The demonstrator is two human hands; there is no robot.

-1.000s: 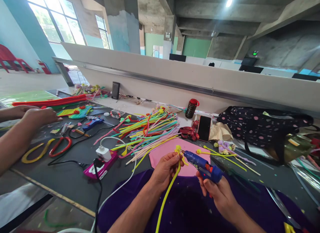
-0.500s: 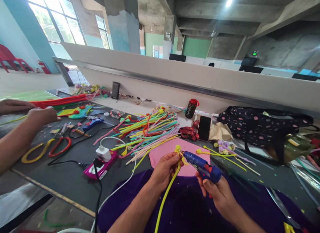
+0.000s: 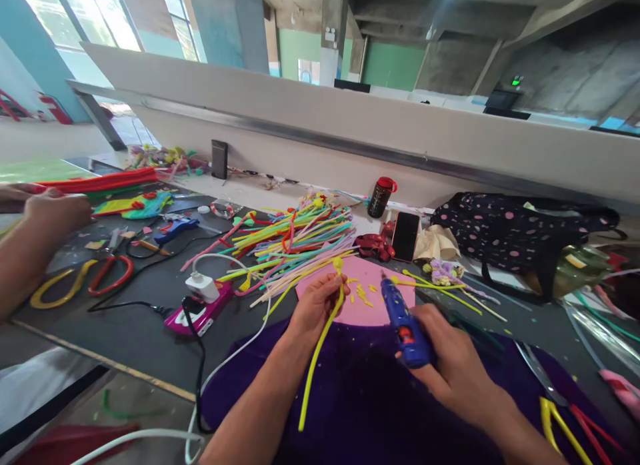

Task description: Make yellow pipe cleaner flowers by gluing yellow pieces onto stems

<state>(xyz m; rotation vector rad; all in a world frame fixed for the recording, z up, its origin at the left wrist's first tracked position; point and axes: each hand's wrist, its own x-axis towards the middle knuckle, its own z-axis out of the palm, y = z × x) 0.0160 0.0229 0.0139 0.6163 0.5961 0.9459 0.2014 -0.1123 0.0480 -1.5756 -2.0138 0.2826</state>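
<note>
Between the fingertips of my left hand (image 3: 320, 302) is a yellow pipe cleaner (image 3: 316, 368), its long end hanging down toward my lap. A small yellow knob (image 3: 339, 262) sits at its top. My right hand (image 3: 445, 348) is wrapped round a blue glue gun (image 3: 403, 322), whose nozzle points up and away, apart from the yellow piece. Below both hands lies a pink sheet (image 3: 310, 288) with short yellow snippets (image 3: 364, 295) on it.
A heap of coloured pipe cleaners (image 3: 295, 245) lies ahead. Left are a purple power strip (image 3: 200, 312) with cables and scissors (image 3: 110, 275). A co-worker's hands (image 3: 55, 215) are at far left. Right stand a phone (image 3: 405, 236), bottle (image 3: 381, 197) and dark bag (image 3: 515, 235); more scissors (image 3: 555, 398) lie nearer.
The glue gun's nozzle has left the yellow knob and swung right and upright. My left hand still holds the pipe cleaner. The view has tilted down slightly, and snippets on the pink sheet are uncovered.
</note>
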